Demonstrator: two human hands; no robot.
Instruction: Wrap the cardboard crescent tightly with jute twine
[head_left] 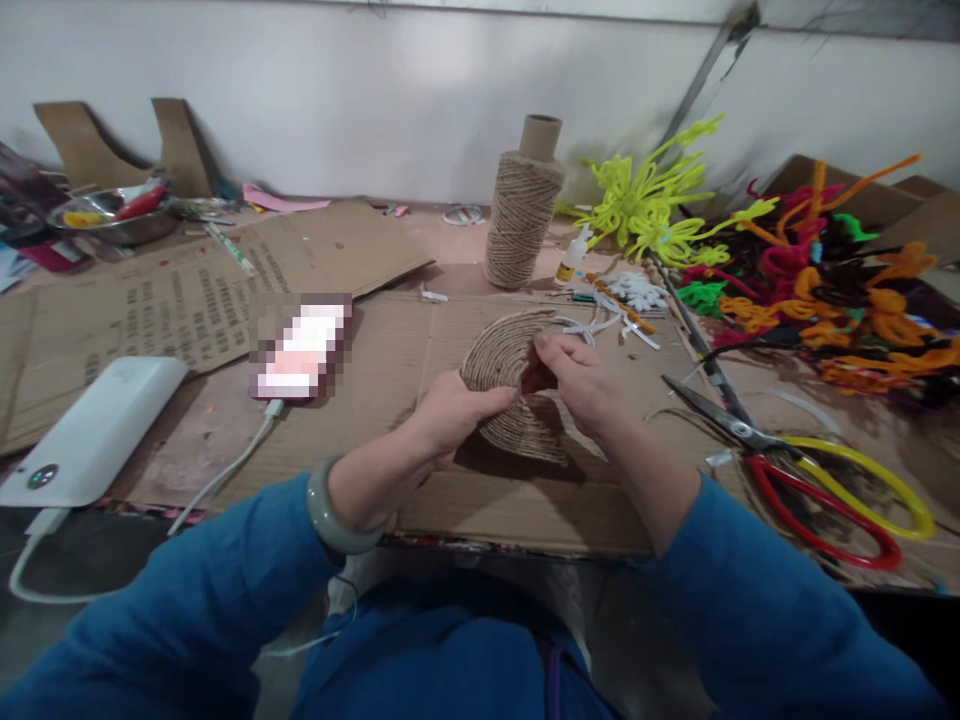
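Note:
A half-round piece covered in curved rows of brown twine (499,352) is held up over a cardboard sheet (450,510). My left hand (454,412) grips its left side, with the thumb across the twine rows. At the piece's right, straight side, my right hand (574,375) has thumb and fingers pinched on its edge. The lower rows of twine show beneath my left thumb. What lies behind the piece, including some of my fingertips, is hidden.
Behind the hands stand a twine spool (523,215) and a small glue bottle (574,256). Scissors (742,430) and colourful pipe-cleaner flowers (817,290) lie at the right. A phone (304,348), a white power bank (97,425) and a metal bowl (131,228) are at the left.

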